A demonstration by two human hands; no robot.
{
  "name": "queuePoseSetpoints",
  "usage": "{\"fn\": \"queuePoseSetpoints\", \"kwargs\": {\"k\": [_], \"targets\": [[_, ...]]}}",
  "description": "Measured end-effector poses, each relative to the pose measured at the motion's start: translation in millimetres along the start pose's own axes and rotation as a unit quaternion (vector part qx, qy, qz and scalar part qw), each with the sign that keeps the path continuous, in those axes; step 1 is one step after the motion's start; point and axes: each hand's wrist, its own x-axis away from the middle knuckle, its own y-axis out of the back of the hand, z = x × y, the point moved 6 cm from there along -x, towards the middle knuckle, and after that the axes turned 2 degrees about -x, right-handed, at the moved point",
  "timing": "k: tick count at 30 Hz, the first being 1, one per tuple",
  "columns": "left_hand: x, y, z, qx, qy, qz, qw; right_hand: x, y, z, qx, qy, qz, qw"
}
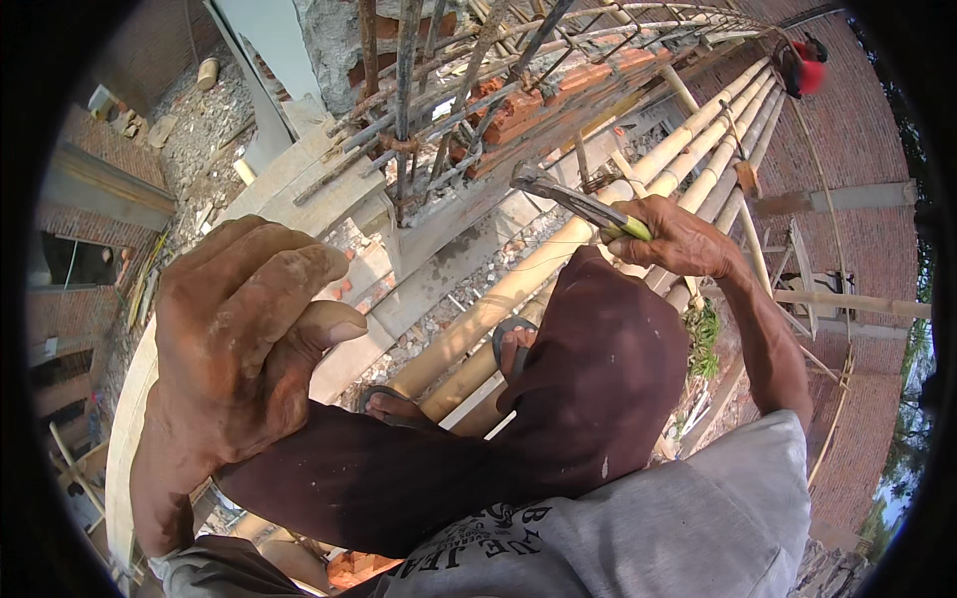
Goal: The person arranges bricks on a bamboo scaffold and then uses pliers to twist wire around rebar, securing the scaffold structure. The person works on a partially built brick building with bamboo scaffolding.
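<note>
Left hand: closest to my camera, the left hand (234,329) is raised with its fingers loosely bent and the thumb apart from them; I see nothing in its grasp.
Pliers: the long pliers (573,202) with yellow-green handles stand out in front of the right knee, head pointing to the upper left; I cannot tell whether anything sits between the jaws.
Right hand: the right hand (673,237) is wrapped firmly around the handles.
Step in hand: I judge this a moment of holding the tool ready near the steel bars, with no bite on them that I can make out.
Next move: I judge that working on a bar would call for a steady left hand there and room for the handles to spread.
Rubble: on the far left, broken rubble (204,145) covers the ground well below.
Ledge: a pale concrete ledge (284,184) runs between the left hand and the bars.
Bars: rusty upright and crossing steel bars (403,95) crowd the upper middle, and they would hamper a reach from the left.
Bricks: orange bricks (538,110) lie behind the bars.
Feet: two sandals (501,337) are set by the bamboo, so I judge the footing narrow.
Knee: the dark trousers (618,349) bulge up just below the pliers and limit a downward swing.
Bamboo: a bundle of bamboo poles (710,135) slants past the right hand to the upper right.
Wall: a brick wall (862,130) fills the far right, with a blurred red shape (809,76) near its top.
</note>
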Motion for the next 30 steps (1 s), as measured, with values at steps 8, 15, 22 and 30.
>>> {"fn": "queuePoseSetpoints", "kwargs": {"k": [8,15,22,30], "targets": [[-119,-154,-69,-0.287,-0.361,0.047,0.886,16,2,-27,-0.263,0.079,-0.096,0.957],[-138,-195,-63,-0.033,-0.208,0.149,0.966,29,7,-75,-0.419,0.117,-0.151,0.888],[-140,-190,-23,-0.035,-0.015,0.228,0.973,37,6,-242,-0.257,-0.161,-0.378,0.875],[-164,-194,-15,0.088,0.055,0.146,0.984,28,-129,-320,0.131,-0.252,-0.270,0.920]]}}
